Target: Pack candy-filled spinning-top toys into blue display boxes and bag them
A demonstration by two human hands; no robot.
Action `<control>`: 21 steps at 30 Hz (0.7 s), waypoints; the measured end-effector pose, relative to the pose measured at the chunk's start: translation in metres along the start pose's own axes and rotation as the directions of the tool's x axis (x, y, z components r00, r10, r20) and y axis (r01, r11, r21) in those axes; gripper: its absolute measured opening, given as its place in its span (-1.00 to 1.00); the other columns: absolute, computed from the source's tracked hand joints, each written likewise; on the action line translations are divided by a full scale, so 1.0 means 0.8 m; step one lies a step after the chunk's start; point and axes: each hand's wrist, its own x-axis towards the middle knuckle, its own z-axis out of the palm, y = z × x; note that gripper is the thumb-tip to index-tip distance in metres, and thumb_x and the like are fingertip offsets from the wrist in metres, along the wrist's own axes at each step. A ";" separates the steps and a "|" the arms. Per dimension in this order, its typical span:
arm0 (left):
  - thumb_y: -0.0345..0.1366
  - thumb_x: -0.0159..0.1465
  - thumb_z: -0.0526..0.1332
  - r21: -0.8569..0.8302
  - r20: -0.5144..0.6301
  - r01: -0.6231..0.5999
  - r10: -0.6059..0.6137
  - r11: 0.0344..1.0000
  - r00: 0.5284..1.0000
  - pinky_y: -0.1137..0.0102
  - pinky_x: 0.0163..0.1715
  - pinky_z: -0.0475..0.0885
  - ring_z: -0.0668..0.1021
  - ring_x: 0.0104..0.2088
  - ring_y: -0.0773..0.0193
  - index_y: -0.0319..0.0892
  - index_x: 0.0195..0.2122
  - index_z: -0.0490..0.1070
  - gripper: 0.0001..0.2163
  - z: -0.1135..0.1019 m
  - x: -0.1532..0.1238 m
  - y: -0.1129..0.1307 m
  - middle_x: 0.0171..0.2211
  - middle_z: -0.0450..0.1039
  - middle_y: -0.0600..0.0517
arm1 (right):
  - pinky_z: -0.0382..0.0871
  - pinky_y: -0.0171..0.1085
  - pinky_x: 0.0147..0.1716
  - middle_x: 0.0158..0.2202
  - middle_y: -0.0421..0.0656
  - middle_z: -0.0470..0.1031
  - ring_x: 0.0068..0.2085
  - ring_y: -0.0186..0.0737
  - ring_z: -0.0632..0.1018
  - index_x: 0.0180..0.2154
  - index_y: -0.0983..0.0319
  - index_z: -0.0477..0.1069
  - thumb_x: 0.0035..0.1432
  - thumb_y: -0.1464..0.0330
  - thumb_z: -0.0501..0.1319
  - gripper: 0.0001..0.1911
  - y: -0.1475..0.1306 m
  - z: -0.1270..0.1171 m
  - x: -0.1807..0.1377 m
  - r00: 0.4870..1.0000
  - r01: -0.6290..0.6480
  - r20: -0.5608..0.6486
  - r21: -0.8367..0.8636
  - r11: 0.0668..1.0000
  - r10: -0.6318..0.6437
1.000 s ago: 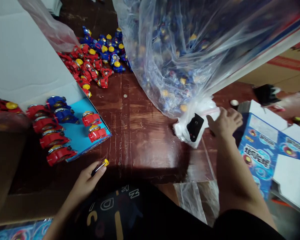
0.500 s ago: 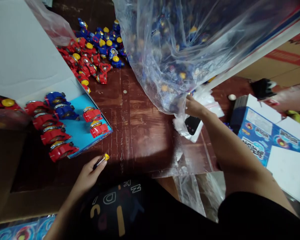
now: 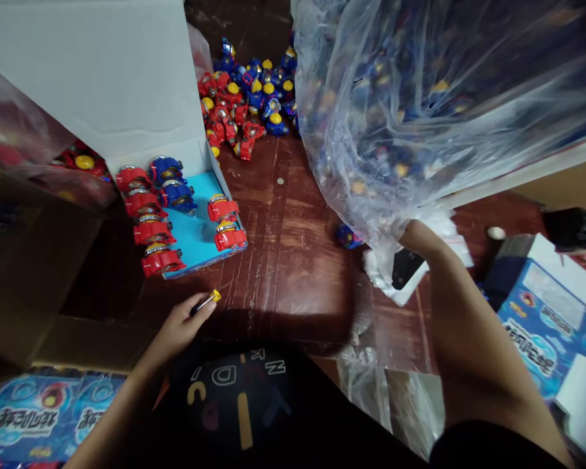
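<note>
Hand, left (image 3: pixel 184 320): you grasp a yellow-tipped piece (image 3: pixel 206 302).
Hand, right (image 3: pixel 417 237): your fingers hide behind the plastic bag (image 3: pixel 371 130); grip cannot be told.
Box (image 3: pixel 200 228): beyond your left hand, holding toys (image 3: pixel 152 230).

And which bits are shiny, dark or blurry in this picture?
In the head view, pale streaks of glare cross the plastic bag and the toys inside look hazy; in the head view, the lone blue toy by the bag is smeared; in the head view, the brown table has a soft shine, with a dark shadow along its near edge.
</note>
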 end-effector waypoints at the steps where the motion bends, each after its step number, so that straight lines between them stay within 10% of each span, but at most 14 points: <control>1: 0.30 0.34 0.26 0.001 0.000 -0.005 0.005 1.000 1.000 0.34 -0.08 0.55 0.67 -0.12 0.03 -0.27 0.03 0.65 -0.35 -0.001 -0.001 -0.003 -0.15 0.68 -0.13 | 0.43 -0.09 -0.11 -0.22 0.13 0.64 -0.15 -0.01 0.62 -0.13 0.39 0.62 0.42 0.29 0.26 -0.72 -0.005 -0.008 -0.003 0.997 -0.065 -0.035 -0.039 0.997 0.063; 6: 0.30 0.34 0.27 -0.002 -0.046 0.022 -0.022 1.000 0.999 0.27 0.09 0.53 0.67 0.01 -0.04 -0.24 0.16 0.63 -0.31 -0.009 -0.007 -0.016 0.03 0.68 -0.15 | 0.23 0.24 0.23 0.34 0.59 0.28 0.35 0.47 0.36 0.50 0.56 0.12 0.40 0.16 0.23 -0.14 -0.039 -0.034 -0.066 0.929 -0.225 -0.338 -0.189 0.956 0.152; 11: 0.28 0.36 0.26 -0.020 -0.051 0.043 -0.044 0.999 0.998 0.30 -0.01 0.55 0.67 0.00 -0.03 -0.28 0.17 0.61 -0.31 -0.011 -0.006 -0.019 0.02 0.68 -0.17 | 0.33 0.22 0.39 0.46 0.24 0.28 0.45 0.28 0.32 0.48 0.22 0.26 0.44 0.24 0.21 -0.34 -0.096 0.020 -0.152 0.865 0.407 -0.104 -0.428 0.807 -0.492; 14: 0.23 0.40 0.25 -0.006 0.014 -0.008 0.008 1.000 1.000 0.29 0.00 0.55 0.68 -0.01 -0.02 -0.26 0.13 0.62 -0.38 -0.005 0.000 -0.015 -0.01 0.69 -0.15 | 0.53 0.24 0.22 0.47 0.10 0.32 0.43 0.32 0.38 0.42 0.10 0.36 0.36 0.35 0.20 -0.38 -0.095 0.069 -0.137 0.874 0.461 0.052 -0.399 0.792 -0.482; 21: 0.09 0.44 0.27 -0.004 0.102 -0.150 0.150 0.989 0.983 0.26 0.09 0.49 0.67 0.03 0.02 -0.18 0.07 0.61 -0.56 0.006 -0.005 0.010 0.03 0.68 -0.09 | 0.62 -0.01 -0.20 -0.12 0.12 0.68 -0.19 0.13 0.69 0.27 0.22 0.49 0.42 -0.03 0.19 -0.39 -0.078 0.086 -0.068 0.870 0.414 -0.123 -0.342 0.844 -0.477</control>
